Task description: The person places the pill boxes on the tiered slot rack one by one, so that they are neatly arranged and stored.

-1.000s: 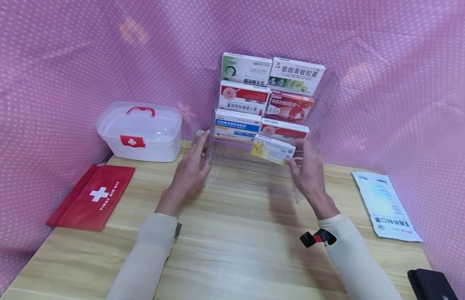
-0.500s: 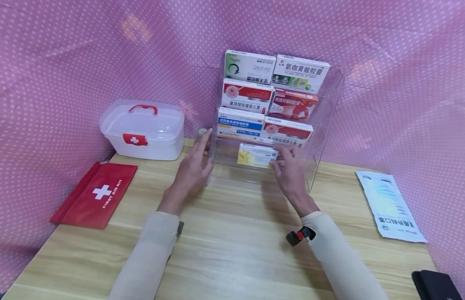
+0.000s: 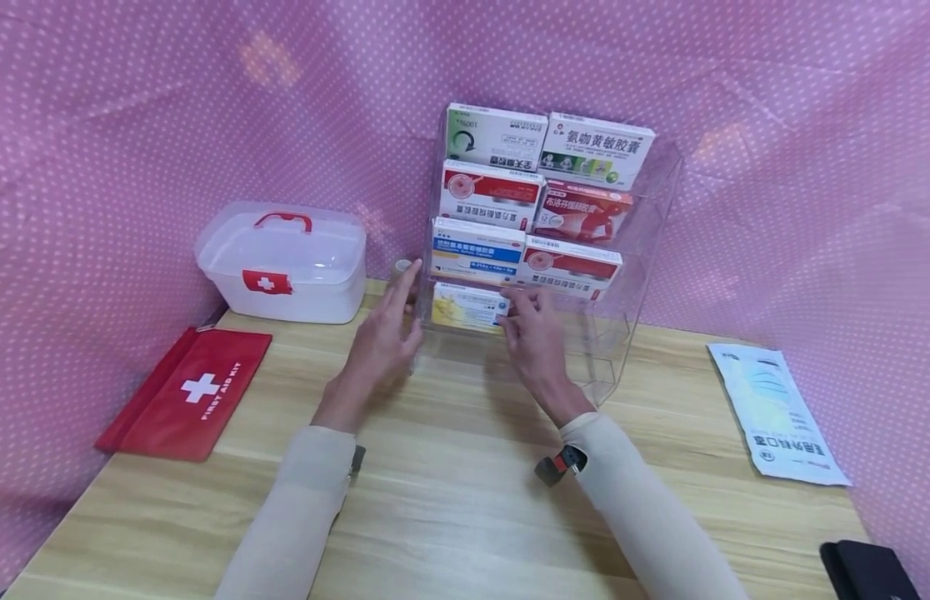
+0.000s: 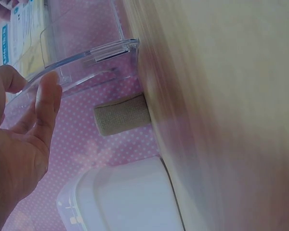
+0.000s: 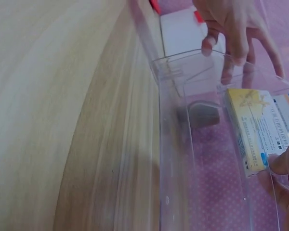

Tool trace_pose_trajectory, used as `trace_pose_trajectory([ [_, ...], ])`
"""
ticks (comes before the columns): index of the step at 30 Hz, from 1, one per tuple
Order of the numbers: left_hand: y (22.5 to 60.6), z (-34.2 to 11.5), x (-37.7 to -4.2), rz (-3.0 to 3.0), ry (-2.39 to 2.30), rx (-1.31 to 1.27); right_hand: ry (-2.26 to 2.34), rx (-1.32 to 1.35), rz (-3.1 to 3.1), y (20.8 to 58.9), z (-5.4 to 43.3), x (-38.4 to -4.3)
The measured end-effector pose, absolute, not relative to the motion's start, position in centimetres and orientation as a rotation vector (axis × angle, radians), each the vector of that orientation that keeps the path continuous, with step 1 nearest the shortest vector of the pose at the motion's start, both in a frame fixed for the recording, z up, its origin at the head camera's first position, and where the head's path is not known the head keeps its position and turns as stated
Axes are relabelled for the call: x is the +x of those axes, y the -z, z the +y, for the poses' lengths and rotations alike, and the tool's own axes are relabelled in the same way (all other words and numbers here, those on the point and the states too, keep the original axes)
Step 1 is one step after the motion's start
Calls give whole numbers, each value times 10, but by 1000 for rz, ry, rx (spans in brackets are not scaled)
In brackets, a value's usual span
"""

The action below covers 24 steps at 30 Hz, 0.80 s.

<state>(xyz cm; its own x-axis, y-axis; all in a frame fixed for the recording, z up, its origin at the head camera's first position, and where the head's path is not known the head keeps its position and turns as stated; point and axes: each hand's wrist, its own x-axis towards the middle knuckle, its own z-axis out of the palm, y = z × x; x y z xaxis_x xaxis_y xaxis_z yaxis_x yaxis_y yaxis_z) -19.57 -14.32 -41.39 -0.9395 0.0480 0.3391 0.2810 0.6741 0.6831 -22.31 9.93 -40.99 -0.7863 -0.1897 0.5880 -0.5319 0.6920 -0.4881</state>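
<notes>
A clear acrylic display rack (image 3: 648, 225) stands at the back of the table with several medicine boxes on its tiers. My right hand (image 3: 538, 342) pinches the right end of a yellow-and-white medicine box (image 3: 468, 307) between thumb and fingers. That box is at the left of the lowest tier, below a blue-and-white medicine box (image 3: 476, 252). My left hand (image 3: 382, 337) rests against the rack's left side panel, its fingers extended and spread in the right wrist view. Only the fingertips of the right hand show in the right wrist view.
A tan bandage roll (image 4: 123, 114) stands behind the left hand. Left lie a white lidded first aid box (image 3: 285, 275) and a red first aid pouch (image 3: 191, 396). A mask packet (image 3: 780, 412) and a black object (image 3: 870, 571) lie right. A pink dotted curtain (image 3: 135, 108) hangs behind.
My right hand has carried the yellow-and-white box left and slightly down, from in front of the red-and-white box to the lowest tier's left end. The left hand has stayed at the rack's side.
</notes>
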Motion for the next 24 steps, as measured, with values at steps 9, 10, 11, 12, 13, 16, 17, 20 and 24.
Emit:
trace_pose_trajectory([
  [9, 414, -145, -197, -2584, 1132, -281, -885, 576, -2464, 409, 90, -218],
  [10, 414, -145, -197, -2583, 1131, -282, -882, 579, -2474, 408, 90, -217],
  [11, 414, -145, -197, -2582, 1129, -284, -874, 578, -2485, 408, 89, -217],
  [12, 413, -145, -197, -2583, 1126, -285, -866, 577, -2494, 407, 89, -216],
  [13, 413, -145, -197, -2583, 1127, -288, -860, 575, -2505, 407, 89, -216],
  [16, 413, -145, -197, -2585, 1127, -287, -841, 568, -2529, 405, 89, -214],
  [17, 413, -145, -197, -2587, 1127, -283, -837, 568, -2536, 405, 89, -214],
  [20, 413, -144, -197, -2596, 1130, -270, -836, 579, -2550, 404, 90, -213],
  [24, 413, -144, -196, -2603, 1127, -261, -846, 589, -2569, 405, 93, -212],
])
